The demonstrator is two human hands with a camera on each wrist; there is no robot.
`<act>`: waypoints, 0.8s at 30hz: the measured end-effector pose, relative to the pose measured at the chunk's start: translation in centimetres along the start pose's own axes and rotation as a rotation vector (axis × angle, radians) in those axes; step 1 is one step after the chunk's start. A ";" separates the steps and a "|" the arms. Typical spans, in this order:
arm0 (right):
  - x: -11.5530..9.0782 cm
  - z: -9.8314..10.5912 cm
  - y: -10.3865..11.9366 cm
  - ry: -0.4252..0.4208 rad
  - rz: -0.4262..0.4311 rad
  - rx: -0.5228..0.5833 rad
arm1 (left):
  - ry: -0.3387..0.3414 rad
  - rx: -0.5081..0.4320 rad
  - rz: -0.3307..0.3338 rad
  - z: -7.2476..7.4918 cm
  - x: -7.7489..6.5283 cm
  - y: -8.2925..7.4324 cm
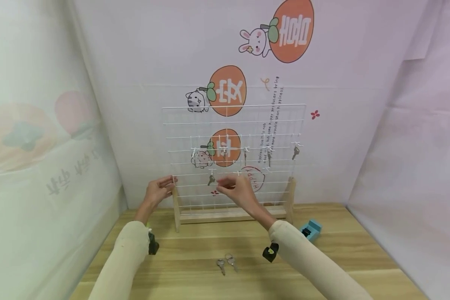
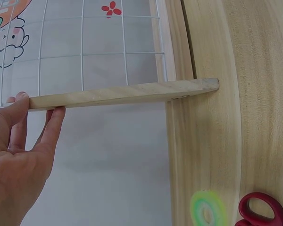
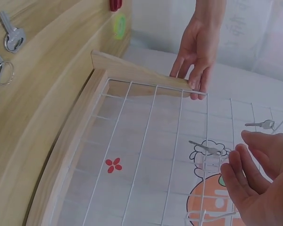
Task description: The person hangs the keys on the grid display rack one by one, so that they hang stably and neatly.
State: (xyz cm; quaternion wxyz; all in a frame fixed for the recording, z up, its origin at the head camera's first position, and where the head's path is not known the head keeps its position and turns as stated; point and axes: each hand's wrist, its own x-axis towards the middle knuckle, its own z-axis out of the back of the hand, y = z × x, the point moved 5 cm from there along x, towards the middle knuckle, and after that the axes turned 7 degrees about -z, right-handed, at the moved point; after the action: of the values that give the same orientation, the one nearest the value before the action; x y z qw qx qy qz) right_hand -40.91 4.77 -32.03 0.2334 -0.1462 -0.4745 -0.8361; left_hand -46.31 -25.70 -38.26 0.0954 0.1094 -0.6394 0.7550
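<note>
1. Gripping the top of the wooden side post [image 1: 176,202], left of centre in the head view, the left hand [image 1: 160,190] probably braces the stand so that the white wire grid [image 1: 262,161] does not rock. The right hand [image 1: 240,189], at centre, has its thumb and fingertips close together just beside a key [image 1: 211,180] that hangs from a hook [image 1: 211,170]. Other keys [image 1: 296,153] hang spaced out above and to the right, perhaps so each has room. Two loose keys [image 1: 220,263] lie at bottom centre on the table [image 1: 187,266], likely left there for easy reach. Only this view shows the blue block [image 1: 312,230] at lower right.

2. The left wrist view makes the grip clearer: thumb and fingers on opposite faces of the post, at left. At lower right it shows red scissors [image 2: 259,214] and a roll of tape [image 2: 208,209]; the head view does not show the scissors, probably because the arm covers them.

3. The right wrist view, at lower right, shows a narrow gap between thumb and fingers, with nothing visibly held; whether a fingertip touches the key, I cannot tell. At upper left, a thin ring [image 3: 12,71] on one loose key is plainer here.
</note>
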 end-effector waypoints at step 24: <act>-7.3 -1.8 -3.9 0.231 0.053 -0.018 | -0.001 0.045 0.022 -0.1 -0.2 -0.3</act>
State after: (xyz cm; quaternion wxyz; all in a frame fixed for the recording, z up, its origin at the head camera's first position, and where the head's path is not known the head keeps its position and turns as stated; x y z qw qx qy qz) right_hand -36.78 6.74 -39.20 0.3072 -0.0633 -0.4330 -0.8451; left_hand -46.06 -25.58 -38.00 0.0843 0.1047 -0.6234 0.7703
